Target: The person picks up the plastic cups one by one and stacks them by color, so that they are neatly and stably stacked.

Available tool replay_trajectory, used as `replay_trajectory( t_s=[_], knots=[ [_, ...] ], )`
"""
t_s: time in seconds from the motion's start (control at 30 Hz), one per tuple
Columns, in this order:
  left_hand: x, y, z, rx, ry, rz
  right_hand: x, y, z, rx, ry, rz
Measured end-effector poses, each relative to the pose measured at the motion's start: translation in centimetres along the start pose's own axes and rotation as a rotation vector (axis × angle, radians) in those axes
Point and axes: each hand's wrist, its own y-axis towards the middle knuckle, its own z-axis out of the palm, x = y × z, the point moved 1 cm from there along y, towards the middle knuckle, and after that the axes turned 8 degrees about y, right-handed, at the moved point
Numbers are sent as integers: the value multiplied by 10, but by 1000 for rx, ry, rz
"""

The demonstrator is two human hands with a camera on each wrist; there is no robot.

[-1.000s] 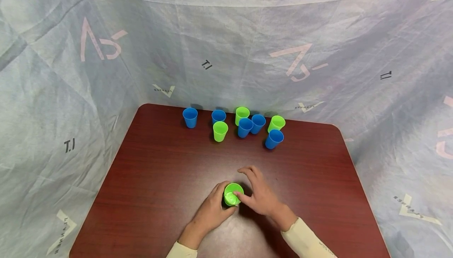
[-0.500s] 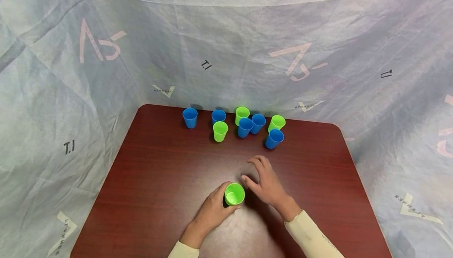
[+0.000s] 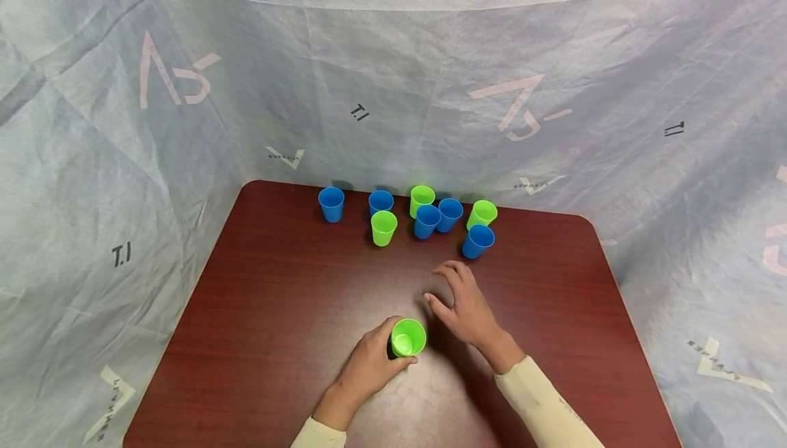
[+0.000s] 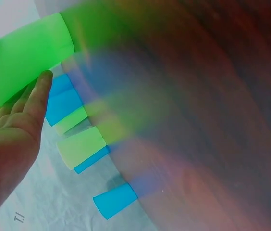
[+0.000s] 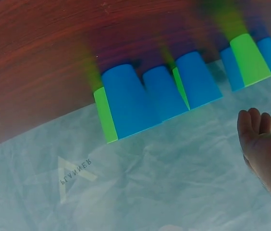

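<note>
My left hand [image 3: 367,367] grips a green cup [image 3: 408,339] from its left side, near the front middle of the table. The cup stands with its mouth up, and nothing shows inside it. In the left wrist view, fingers and thumb lie on either side of the green cup [image 4: 27,57]; a paler green strip shows past its rim, perhaps a second cup nested in it. Holding nothing, my right hand [image 3: 466,308] hovers right of and beyond that cup, fingers loosely bent. The nearest cup to it is a blue one [image 3: 477,243] at the right of the back group.
Several blue and green cups stand mouth up along the far edge of the red-brown table [image 3: 277,298]. A green cup [image 3: 384,228] is toward the front of that group; a blue cup [image 3: 332,205] stands at its left end. Grey cloth [image 3: 393,79] hangs around the table.
My right hand has come away from the green cup, its thumb leaving the mouth, and moved forward and right. The left hand keeps its grip on the cup, which has barely shifted.
</note>
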Motion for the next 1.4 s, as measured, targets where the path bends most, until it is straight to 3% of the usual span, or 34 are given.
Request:
replay_trajectory(
  t_s=[0.37, 0.9, 1.4],
  knots=[
    [1, 1, -3, 38, -9, -14, -2, 7, -3, 18, 9, 47],
    [-3, 1, 0, -11, 14, 16, -22, 16, -26, -10, -23, 124],
    [-1, 2, -1, 5, 10, -7, -32, 28, -39, -11, -38, 150]
  ],
)
